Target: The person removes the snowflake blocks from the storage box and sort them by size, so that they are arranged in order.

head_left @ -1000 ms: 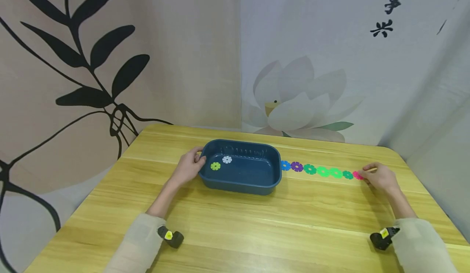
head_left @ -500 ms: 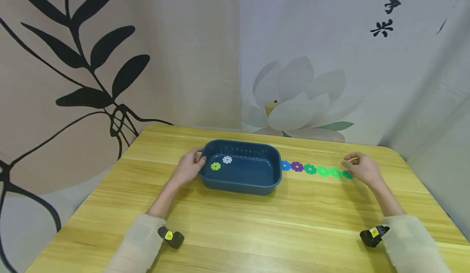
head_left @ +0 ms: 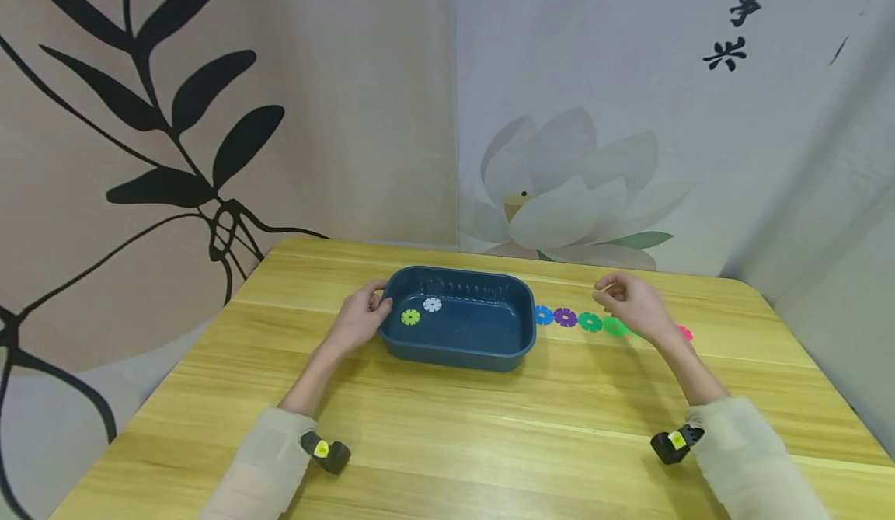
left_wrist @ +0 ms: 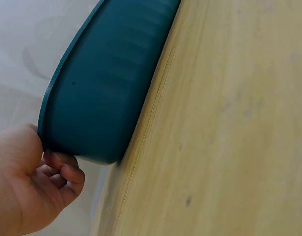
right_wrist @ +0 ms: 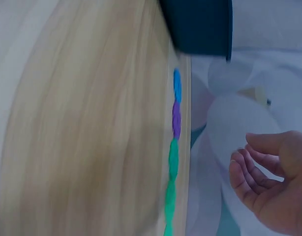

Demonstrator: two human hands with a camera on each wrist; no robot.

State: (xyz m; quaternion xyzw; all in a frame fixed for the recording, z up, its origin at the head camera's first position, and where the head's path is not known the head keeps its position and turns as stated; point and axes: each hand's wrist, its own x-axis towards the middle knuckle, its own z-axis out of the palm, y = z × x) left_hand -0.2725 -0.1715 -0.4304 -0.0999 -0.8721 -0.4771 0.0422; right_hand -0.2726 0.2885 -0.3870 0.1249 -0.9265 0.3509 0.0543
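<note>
My left hand [head_left: 358, 319] grips the left end of a dark blue rectangular plastic basin [head_left: 457, 357], thumb over the rim and fingers outside, as the left wrist view also shows. A white flower-shaped disc [head_left: 432, 304] and a yellow-green one [head_left: 410, 317] lie inside. From the basin's right side runs a row of flower discs: blue [head_left: 544, 315], purple [head_left: 565, 318], teal green [head_left: 590, 322], bright green [head_left: 614, 326] and, at the far end, pink [head_left: 686, 333]. Above this row hovers my right hand [head_left: 635, 306], fingers loosely bent and holding nothing; it hides part of the row.
A light wooden table [head_left: 447, 434] carries everything. Behind it hangs a curtain [head_left: 363, 116] printed with dark leaves and a pale lotus. Each wrist wears a small black camera, such as the one on the right arm [head_left: 674, 444].
My right hand has come away from the pink disc and travelled left above the row toward the basin. The left hand and the basin have stayed put.
</note>
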